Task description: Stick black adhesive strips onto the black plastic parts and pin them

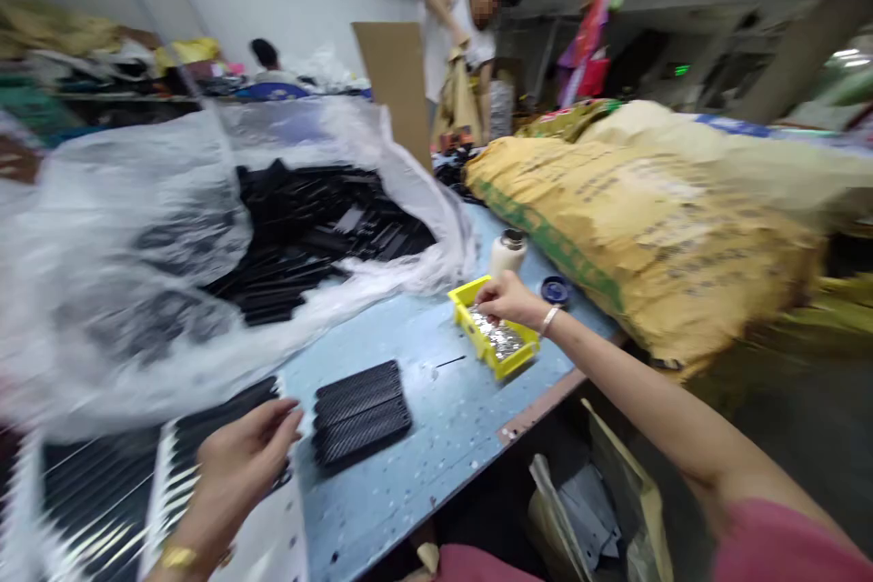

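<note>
My right hand (508, 300) reaches over a yellow bin (505, 370), its fingertips pinched together above small shiny silver metal pieces (503, 341). Whether a piece sits between those fingers cannot be made out. On the left, my left hand (245, 450) hovers beside a black block with ridged rows (361, 412) that lies flat on the blue table (409, 491). Thumb and fingers of that hand are bent but apart, with nothing visible between them. Beneath it are white-edged trays with rows of black strips (99, 491).
A clear plastic bag (136, 291) of black parts (327, 236) spreads across the table's far left. Behind the bin stand a cream bottle (508, 255) and a dark blue lid (555, 292). Yellow sacks (647, 218) lie at right. A co-worker (464, 36) stands behind a cardboard sheet (396, 86).
</note>
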`<act>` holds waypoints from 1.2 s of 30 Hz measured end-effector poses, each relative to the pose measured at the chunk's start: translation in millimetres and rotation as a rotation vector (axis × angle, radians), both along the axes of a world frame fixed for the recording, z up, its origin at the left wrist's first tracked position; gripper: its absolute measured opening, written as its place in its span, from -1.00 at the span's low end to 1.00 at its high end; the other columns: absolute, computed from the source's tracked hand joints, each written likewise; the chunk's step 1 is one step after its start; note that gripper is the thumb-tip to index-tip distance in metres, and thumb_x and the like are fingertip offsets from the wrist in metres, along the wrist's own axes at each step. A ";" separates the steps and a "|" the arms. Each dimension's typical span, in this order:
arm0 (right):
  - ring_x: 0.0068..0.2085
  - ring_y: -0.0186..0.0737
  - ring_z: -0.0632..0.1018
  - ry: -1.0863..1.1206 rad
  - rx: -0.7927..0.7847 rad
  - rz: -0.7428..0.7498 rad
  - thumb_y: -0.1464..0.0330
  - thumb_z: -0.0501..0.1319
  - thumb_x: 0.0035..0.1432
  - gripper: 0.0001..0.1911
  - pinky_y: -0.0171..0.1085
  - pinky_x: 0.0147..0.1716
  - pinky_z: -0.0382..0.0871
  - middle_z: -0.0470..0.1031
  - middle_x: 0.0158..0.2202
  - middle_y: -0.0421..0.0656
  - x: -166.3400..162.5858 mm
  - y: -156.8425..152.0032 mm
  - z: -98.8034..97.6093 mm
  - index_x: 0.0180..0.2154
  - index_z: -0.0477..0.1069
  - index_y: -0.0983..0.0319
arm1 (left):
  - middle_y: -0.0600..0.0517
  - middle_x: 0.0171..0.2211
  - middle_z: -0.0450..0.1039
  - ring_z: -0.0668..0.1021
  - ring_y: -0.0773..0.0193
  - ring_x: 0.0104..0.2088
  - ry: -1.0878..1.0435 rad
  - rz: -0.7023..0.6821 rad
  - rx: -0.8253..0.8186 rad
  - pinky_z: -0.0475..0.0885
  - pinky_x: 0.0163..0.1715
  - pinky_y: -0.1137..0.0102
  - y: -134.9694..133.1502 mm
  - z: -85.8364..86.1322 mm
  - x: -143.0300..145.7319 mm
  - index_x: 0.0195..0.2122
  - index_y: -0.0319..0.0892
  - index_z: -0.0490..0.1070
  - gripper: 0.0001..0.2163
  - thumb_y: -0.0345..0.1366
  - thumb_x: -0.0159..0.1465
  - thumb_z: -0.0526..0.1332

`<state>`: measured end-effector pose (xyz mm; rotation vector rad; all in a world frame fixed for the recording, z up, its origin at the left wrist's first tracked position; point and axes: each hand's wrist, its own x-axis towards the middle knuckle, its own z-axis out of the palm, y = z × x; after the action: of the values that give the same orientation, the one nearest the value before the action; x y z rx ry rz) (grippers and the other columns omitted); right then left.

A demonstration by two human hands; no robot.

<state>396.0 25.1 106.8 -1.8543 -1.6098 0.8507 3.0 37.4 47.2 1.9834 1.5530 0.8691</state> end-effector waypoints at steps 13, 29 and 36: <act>-0.42 -0.26 0.52 -0.230 -0.004 0.486 0.58 0.19 -0.06 -0.82 -0.35 -0.42 0.32 0.57 -0.47 -0.11 -183.7 13.5 -60.1 -0.43 0.56 0.32 | -0.12 -0.03 0.53 0.54 0.00 0.01 0.151 -0.167 0.298 0.47 -0.04 0.12 -12.4 -34.3 19.5 -0.14 -0.16 0.49 -0.73 -0.43 0.15 0.12; -0.38 -0.27 0.50 -0.421 0.019 0.499 0.46 0.30 0.00 -0.93 -0.37 -0.39 0.23 0.58 -0.43 -0.12 -185.9 23.9 -60.2 -0.44 0.59 0.26 | -0.03 -0.14 0.60 0.64 0.16 -0.27 -0.038 -0.116 0.189 0.55 -0.19 0.30 -2.0 -32.1 16.1 -0.20 -0.14 0.52 -0.78 -0.37 0.14 0.17; -0.50 -0.33 0.45 -0.216 0.030 0.409 0.42 0.22 0.10 -0.82 -0.37 -0.48 0.21 0.55 -0.54 -0.16 -173.7 25.0 -51.5 -0.40 0.62 0.27 | -0.03 -0.22 0.62 0.44 0.37 -0.71 -0.010 -0.065 0.103 0.52 -0.47 0.33 4.3 -26.6 12.5 -0.19 -0.19 0.54 -0.78 -0.36 0.15 0.19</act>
<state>222.4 50.2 55.3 -1.6659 -2.1735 0.8038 15.5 41.7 20.6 2.0855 1.4566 0.9489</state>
